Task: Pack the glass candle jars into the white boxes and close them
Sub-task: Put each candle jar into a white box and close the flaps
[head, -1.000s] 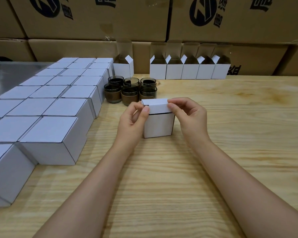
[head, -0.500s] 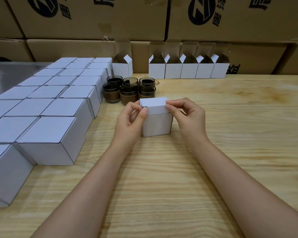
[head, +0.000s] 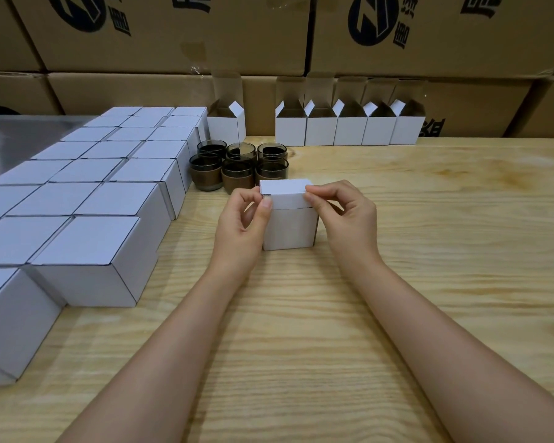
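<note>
A small white box stands upright on the wooden table in the middle. Its lid flap is folded over the top, and a thin dark gap shows under the front lip. My left hand pinches the flap's left corner with thumb and forefinger. My right hand pinches the right corner the same way. Just behind the box stand several dark glass candle jars in two rows. What the box holds is hidden.
Several closed white boxes fill the table's left side in rows. Open white boxes with raised flaps line the back, one apart to the left. Large brown cartons form a wall behind.
The lid flap has come down further onto the box. Both hands stay pinched at its corners and have barely shifted.
</note>
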`<state>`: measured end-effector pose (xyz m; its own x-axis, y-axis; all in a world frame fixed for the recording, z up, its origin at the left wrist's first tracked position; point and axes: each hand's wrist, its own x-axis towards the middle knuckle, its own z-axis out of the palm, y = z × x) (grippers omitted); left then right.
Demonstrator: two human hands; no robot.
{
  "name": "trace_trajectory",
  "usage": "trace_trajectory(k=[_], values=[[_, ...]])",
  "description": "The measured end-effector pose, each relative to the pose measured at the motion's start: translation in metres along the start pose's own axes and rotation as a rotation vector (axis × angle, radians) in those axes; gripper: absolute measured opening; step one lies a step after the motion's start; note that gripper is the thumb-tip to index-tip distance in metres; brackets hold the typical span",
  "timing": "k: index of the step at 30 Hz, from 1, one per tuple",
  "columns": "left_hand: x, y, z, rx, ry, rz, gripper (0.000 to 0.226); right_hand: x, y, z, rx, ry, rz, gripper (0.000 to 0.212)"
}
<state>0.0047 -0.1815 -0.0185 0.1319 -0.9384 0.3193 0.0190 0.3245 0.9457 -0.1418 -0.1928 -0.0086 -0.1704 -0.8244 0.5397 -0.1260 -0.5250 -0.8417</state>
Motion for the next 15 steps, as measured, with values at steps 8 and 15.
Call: trace_trajectory(k=[8,15], values=[[-0.0008,-0.0005,0.0018,0.037,0.019,0.037,0.015,-0.0008,0.0014,0.0013,-0.065,0.026,-0.048,0.015],[-0.0001,-0.0003,0.0022,0.068,0.046,0.044,0.015,-0.0007,0.0026,0.0024,-0.097,0.038,-0.082,0.018]])
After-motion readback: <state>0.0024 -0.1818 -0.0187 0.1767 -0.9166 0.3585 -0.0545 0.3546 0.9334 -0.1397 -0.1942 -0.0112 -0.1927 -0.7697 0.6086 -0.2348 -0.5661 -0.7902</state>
